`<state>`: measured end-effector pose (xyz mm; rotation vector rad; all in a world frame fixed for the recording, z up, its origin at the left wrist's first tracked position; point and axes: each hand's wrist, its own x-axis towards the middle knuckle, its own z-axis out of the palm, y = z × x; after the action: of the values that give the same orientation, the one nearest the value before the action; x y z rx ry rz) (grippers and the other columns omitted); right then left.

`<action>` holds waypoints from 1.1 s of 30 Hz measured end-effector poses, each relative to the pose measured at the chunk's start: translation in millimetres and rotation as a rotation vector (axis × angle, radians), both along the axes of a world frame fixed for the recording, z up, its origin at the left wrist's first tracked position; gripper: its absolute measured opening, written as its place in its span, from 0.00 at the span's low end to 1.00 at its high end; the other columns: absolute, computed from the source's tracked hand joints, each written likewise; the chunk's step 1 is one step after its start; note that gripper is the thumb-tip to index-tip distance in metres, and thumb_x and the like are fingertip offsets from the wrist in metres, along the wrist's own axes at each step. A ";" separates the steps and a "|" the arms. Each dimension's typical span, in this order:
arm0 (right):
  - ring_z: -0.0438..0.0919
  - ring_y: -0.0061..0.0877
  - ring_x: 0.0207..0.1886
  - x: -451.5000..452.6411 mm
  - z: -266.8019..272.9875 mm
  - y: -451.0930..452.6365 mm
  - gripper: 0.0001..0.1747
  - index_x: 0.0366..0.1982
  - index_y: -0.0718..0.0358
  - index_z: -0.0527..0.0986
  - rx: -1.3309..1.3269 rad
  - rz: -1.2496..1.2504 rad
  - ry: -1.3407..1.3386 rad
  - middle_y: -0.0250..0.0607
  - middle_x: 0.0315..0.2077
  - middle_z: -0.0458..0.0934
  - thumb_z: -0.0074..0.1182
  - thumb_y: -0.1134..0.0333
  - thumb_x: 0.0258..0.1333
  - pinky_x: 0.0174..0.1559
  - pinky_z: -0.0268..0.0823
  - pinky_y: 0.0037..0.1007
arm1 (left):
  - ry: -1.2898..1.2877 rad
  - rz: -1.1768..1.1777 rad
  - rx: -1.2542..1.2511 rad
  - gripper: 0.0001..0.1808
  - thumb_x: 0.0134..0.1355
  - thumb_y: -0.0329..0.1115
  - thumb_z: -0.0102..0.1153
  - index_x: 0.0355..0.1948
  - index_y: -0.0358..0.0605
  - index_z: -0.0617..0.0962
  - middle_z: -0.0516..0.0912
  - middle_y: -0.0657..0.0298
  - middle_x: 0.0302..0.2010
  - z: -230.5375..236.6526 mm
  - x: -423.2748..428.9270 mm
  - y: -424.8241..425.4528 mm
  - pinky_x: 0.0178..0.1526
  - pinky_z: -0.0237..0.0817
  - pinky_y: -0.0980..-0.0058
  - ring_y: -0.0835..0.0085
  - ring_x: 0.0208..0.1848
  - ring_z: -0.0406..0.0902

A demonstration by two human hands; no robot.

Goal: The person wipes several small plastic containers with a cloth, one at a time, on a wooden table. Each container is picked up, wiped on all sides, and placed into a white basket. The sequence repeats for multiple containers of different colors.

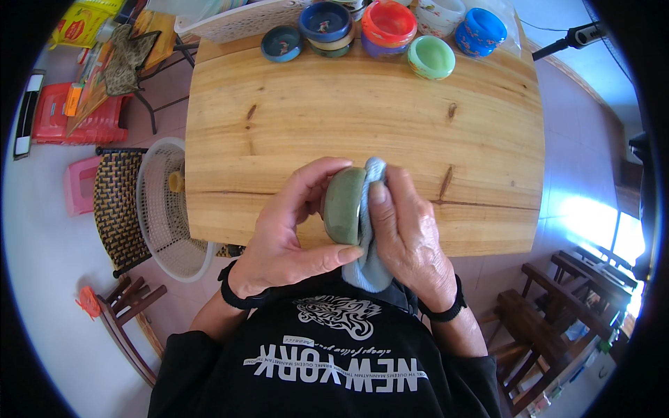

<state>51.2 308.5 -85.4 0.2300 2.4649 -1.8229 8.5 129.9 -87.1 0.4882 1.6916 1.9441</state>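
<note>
Tilted on its side above the near part of the table, a green glazed bowl [341, 209] is held by my left hand [285, 224]. The left fingers curve around its base and far rim, and the thumb presses near the rim on my side. My right hand [410, 224] grips a light blue cloth [372, 271], bunched against the bowl's open side. The right thumb lies on top of the folded cloth. The bowl's inside faces right and is hidden by the cloth and hand.
Beyond my hands stretches the wooden table [339, 120]. Along its far edge stand a dark blue bowl [281, 44], stacked red [389, 23] and blue bowls [480, 34], a pale green bowl [431, 57] and a white plastic basket [245, 23]. A large white basket [162, 209] rests at the left.
</note>
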 end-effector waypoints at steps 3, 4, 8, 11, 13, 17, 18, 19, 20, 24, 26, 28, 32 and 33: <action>0.77 0.54 0.29 3.1 -5.2 -3.4 0.13 0.39 0.66 0.68 -0.043 0.126 -0.088 0.56 0.22 0.74 0.42 0.62 0.70 0.30 0.66 0.44 | 0.356 -0.008 -0.231 0.44 0.49 0.34 0.75 0.64 0.38 0.65 0.76 0.57 0.55 0.6 -3.5 -2.7 0.55 0.67 0.72 0.69 0.53 0.75; 0.75 0.55 0.28 3.9 -6.9 -4.2 0.15 0.36 0.67 0.68 -0.094 0.132 -0.079 0.56 0.22 0.74 0.41 0.61 0.71 0.30 0.65 0.44 | 0.440 -0.011 -0.306 0.43 0.48 0.34 0.76 0.63 0.40 0.67 0.77 0.56 0.51 1.0 -5.0 -4.0 0.49 0.71 0.72 0.67 0.49 0.78; 0.73 0.51 0.26 6.8 -6.9 -1.3 0.16 0.34 0.68 0.69 -0.238 0.194 -0.113 0.55 0.21 0.73 0.42 0.61 0.71 0.29 0.64 0.41 | 0.464 -0.053 -0.397 0.48 0.46 0.43 0.78 0.63 0.36 0.66 0.78 0.54 0.53 3.4 -7.4 -9.9 0.50 0.70 0.72 0.68 0.50 0.78; 0.71 0.42 0.23 6.6 1.1 4.2 0.16 0.34 0.68 0.70 -0.239 0.245 -0.151 0.52 0.20 0.72 0.43 0.61 0.71 0.29 0.65 0.37 | 0.449 -0.085 -0.438 0.48 0.45 0.45 0.78 0.63 0.37 0.67 0.78 0.54 0.53 6.2 -8.3 -16.4 0.49 0.71 0.72 0.68 0.49 0.78; 0.70 0.33 0.22 6.7 8.4 5.4 0.16 0.35 0.68 0.71 -0.230 0.240 -0.179 0.48 0.20 0.72 0.43 0.61 0.71 0.29 0.65 0.34 | 0.426 -0.095 -0.437 0.48 0.46 0.44 0.78 0.63 0.37 0.66 0.78 0.55 0.53 7.6 -8.6 -20.2 0.50 0.70 0.72 0.68 0.50 0.78; 0.69 0.20 0.26 7.9 19.7 5.6 0.16 0.37 0.68 0.71 -0.373 0.040 -0.140 0.40 0.22 0.72 0.44 0.60 0.71 0.30 0.65 0.29 | 0.202 -0.094 -0.360 0.49 0.45 0.44 0.78 0.64 0.38 0.65 0.77 0.56 0.54 8.8 -4.6 -20.4 0.56 0.67 0.70 0.68 0.54 0.76; 0.69 0.18 0.27 7.4 19.8 4.3 0.15 0.37 0.67 0.71 -0.376 0.042 -0.111 0.39 0.23 0.72 0.44 0.60 0.71 0.30 0.65 0.28 | 0.132 -0.090 -0.323 0.49 0.45 0.44 0.78 0.64 0.39 0.65 0.76 0.57 0.55 8.8 -2.9 -18.9 0.57 0.66 0.69 0.68 0.55 0.75; 0.68 0.17 0.29 6.9 19.1 3.1 0.15 0.38 0.67 0.70 -0.375 0.039 -0.093 0.37 0.23 0.72 0.45 0.60 0.71 0.30 0.65 0.27 | 0.062 -0.087 -0.284 0.49 0.45 0.44 0.78 0.64 0.39 0.65 0.76 0.57 0.55 8.5 -1.9 -17.3 0.58 0.65 0.69 0.68 0.56 0.74; 0.71 0.22 0.26 6.5 17.6 0.8 0.14 0.39 0.67 0.69 -0.292 0.098 -0.084 0.42 0.23 0.73 0.46 0.60 0.70 0.31 0.66 0.29 | 0.087 -0.075 -0.263 0.48 0.46 0.42 0.78 0.64 0.39 0.65 0.77 0.57 0.53 8.2 -1.8 -15.9 0.54 0.67 0.71 0.70 0.52 0.76; 0.77 0.50 0.28 5.6 10.7 -2.0 0.13 0.39 0.66 0.68 -0.047 0.198 0.043 0.52 0.23 0.75 0.52 0.62 0.65 0.30 0.68 0.39 | 0.106 -0.038 -0.201 0.45 0.47 0.40 0.77 0.63 0.39 0.67 0.79 0.58 0.48 14.1 -4.1 -18.8 0.46 0.70 0.73 0.73 0.43 0.78; 0.78 0.51 0.29 5.6 7.5 -4.9 0.14 0.39 0.66 0.67 0.104 0.223 0.083 0.52 0.23 0.76 0.55 0.64 0.62 0.29 0.69 0.41 | 0.117 -0.088 -0.255 0.45 0.46 0.42 0.78 0.62 0.40 0.67 0.79 0.57 0.48 20.0 -7.4 -23.4 0.48 0.70 0.71 0.70 0.46 0.78; 0.79 0.50 0.30 3.2 4.0 -5.5 0.14 0.40 0.66 0.67 0.184 0.271 0.096 0.52 0.24 0.78 0.57 0.66 0.59 0.28 0.70 0.42 | 0.170 -0.191 -0.382 0.46 0.44 0.44 0.79 0.61 0.40 0.68 0.79 0.56 0.50 25.2 -10.8 -25.9 0.53 0.68 0.69 0.67 0.51 0.78; 0.80 0.48 0.29 0.6 2.5 -3.3 0.15 0.40 0.66 0.70 0.298 0.263 0.127 0.52 0.26 0.79 0.60 0.67 0.55 0.28 0.71 0.40 | 0.339 -0.229 -0.489 0.44 0.44 0.45 0.78 0.60 0.39 0.70 0.80 0.54 0.47 34.0 -13.3 -26.4 0.47 0.71 0.70 0.64 0.45 0.80; 0.80 0.47 0.29 0.3 3.3 -2.2 0.15 0.40 0.66 0.71 0.300 0.245 0.133 0.53 0.26 0.80 0.61 0.67 0.55 0.28 0.71 0.40 | 0.350 -0.224 -0.495 0.44 0.44 0.45 0.78 0.60 0.39 0.70 0.80 0.54 0.47 37.2 -13.8 -28.8 0.47 0.71 0.70 0.64 0.44 0.80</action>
<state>51.5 306.2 -82.1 -0.1790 2.7071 -1.4135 -5.2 101.0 -49.9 0.8133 2.1407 1.2703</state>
